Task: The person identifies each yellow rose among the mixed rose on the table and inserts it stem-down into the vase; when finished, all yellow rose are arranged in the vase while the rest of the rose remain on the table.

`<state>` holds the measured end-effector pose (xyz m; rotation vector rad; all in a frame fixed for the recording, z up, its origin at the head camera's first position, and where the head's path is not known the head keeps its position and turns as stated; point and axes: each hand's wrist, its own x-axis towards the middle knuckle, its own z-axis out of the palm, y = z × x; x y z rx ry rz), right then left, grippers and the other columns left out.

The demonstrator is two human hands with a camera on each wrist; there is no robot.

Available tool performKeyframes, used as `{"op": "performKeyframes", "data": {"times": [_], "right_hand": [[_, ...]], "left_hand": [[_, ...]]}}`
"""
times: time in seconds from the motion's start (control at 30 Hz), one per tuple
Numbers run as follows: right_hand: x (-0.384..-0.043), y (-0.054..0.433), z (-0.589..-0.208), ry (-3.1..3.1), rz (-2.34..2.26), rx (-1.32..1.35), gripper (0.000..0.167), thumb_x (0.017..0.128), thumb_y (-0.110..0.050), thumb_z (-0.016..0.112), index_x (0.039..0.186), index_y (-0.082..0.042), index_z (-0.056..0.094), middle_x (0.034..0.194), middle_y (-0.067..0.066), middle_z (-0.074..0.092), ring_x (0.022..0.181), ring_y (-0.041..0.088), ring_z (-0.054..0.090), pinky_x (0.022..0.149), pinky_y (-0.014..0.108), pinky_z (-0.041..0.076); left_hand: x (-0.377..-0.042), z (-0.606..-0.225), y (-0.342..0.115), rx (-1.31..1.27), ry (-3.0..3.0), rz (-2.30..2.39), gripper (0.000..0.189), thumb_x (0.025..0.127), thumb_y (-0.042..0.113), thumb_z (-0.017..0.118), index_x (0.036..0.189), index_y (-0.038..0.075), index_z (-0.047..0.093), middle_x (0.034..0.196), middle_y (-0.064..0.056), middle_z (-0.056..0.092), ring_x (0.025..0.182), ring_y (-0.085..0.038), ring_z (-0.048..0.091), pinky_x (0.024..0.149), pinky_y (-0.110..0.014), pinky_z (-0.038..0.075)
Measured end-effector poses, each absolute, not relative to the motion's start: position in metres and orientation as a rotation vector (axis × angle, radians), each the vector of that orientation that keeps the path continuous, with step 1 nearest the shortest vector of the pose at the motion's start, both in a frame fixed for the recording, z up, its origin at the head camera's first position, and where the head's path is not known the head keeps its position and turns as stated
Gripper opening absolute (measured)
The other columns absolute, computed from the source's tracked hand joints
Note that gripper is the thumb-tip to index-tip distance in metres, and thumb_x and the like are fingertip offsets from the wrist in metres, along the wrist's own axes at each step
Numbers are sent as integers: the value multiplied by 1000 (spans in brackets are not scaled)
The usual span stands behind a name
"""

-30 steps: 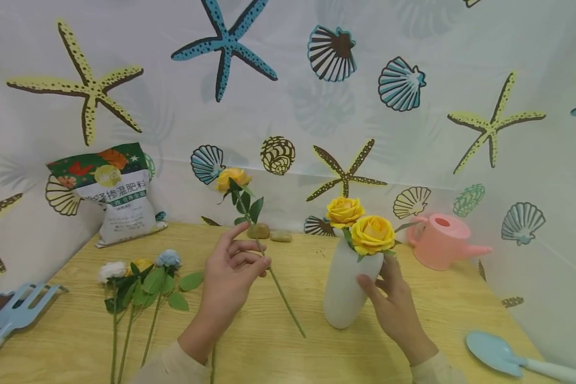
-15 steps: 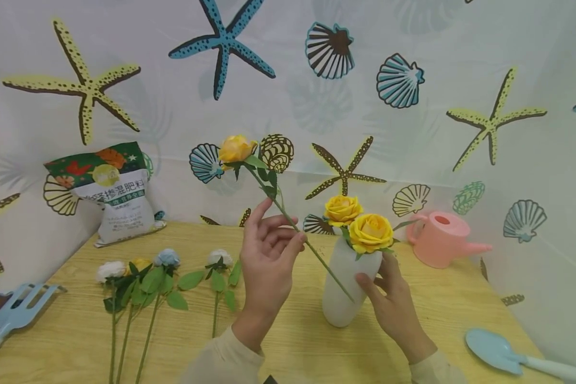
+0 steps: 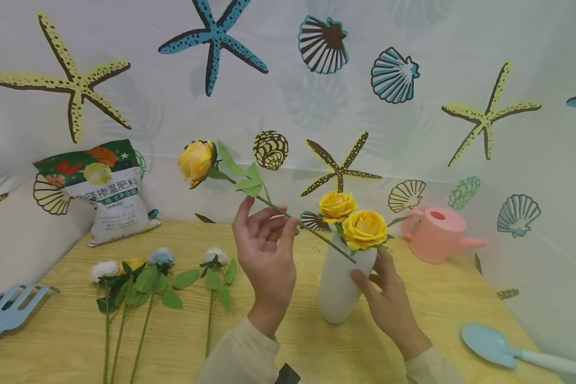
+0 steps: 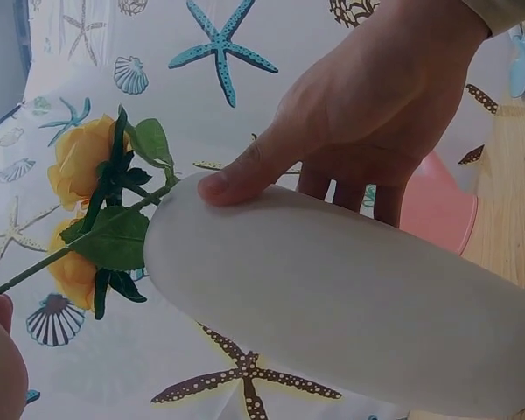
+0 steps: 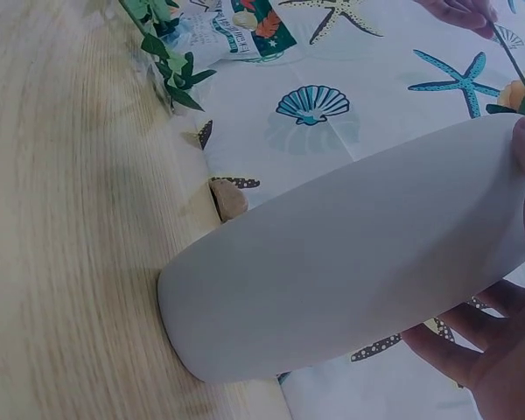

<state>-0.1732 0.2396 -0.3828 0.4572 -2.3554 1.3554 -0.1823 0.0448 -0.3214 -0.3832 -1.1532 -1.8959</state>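
My left hand (image 3: pixel 266 256) pinches the green stem of a yellow rose (image 3: pixel 195 162) between thumb and fingers. The bloom points to the upper left, and the stem slants down so that its cut end overlaps the upper part of a white vase (image 3: pixel 335 293) in the head view. Around the vase's right side, near the top, my right hand (image 3: pixel 391 306) keeps its grip, thumb in front. Two other yellow roses (image 3: pixel 365 229) stand in the vase's mouth. The right wrist view shows the vase base (image 5: pixel 188 337) at the wooden table.
White (image 3: pixel 104 271), yellow and blue (image 3: pixel 161 256) flowers lie at left, with another white flower (image 3: pixel 214 256) beside them. A fertilizer bag (image 3: pixel 117 202) and blue hand fork (image 3: pixel 14 309) stand further left. At right are a pink watering can (image 3: pixel 437 234) and blue trowel (image 3: pixel 489 344).
My left hand has moved right and up with the rose, tipping its bloom leftward and bringing the stem end to the vase's top. The white flower came into view. My right hand stays on the vase.
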Motion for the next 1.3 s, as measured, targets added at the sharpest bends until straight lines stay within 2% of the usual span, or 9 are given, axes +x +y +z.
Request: {"op": "performKeyframes", "data": {"times": [0.23, 0.53, 0.83, 0.93, 1.13, 1.3], "right_hand": [[-172, 239, -381, -2382, 1349, 429, 53, 101, -12, 62, 147, -7, 37, 142, 13, 55, 121, -11, 49, 96, 24, 53], [-173, 238, -382, -2371, 1353, 424, 52, 100, -10, 63, 146, -7, 38, 142, 13, 54, 120, -12, 49, 94, 21, 53], [-172, 237, -382, -2359, 1342, 442, 54, 100, -10, 62, 147, -10, 37, 142, 14, 55, 120, -10, 50, 94, 21, 53], [-172, 237, -383, -2352, 1349, 450, 53, 100, -9, 62, 146, -9, 37, 142, 12, 54, 121, -10, 50, 95, 20, 52], [-173, 238, -383, -2356, 1342, 449, 54, 100, -10, 62, 148, -11, 36, 144, 12, 53, 122, -9, 50, 95, 22, 53], [-172, 237, -384, -2357, 1338, 445, 54, 100, -9, 62, 147, -10, 36, 145, 13, 53, 122, -11, 49, 95, 23, 53]], "left_hand": [[-188, -322, 51, -355, -1025, -1908, 66, 86, -8, 74, 140, -3, 36, 104, -1, 66, 88, -14, 69, 74, -25, 60], [-191, -320, 55, -402, -975, -1842, 63, 86, -8, 73, 138, -3, 37, 104, -1, 65, 88, -14, 68, 75, -24, 59], [-195, -323, 59, -514, -1007, -1689, 59, 89, -5, 71, 130, -17, 30, 107, -1, 66, 87, -18, 68, 80, -25, 59], [-197, -326, 60, -537, -1029, -1686, 58, 90, -5, 71, 130, -18, 30, 105, -6, 66, 87, -18, 68, 80, -25, 59], [-199, -330, 63, -574, -1095, -1681, 60, 88, -11, 69, 132, -17, 30, 97, -29, 61, 85, -14, 68, 76, -23, 58], [-199, -334, 66, -562, -1157, -1704, 58, 89, -10, 69, 134, -14, 32, 94, -29, 61, 76, -20, 66, 72, -22, 58]]}}
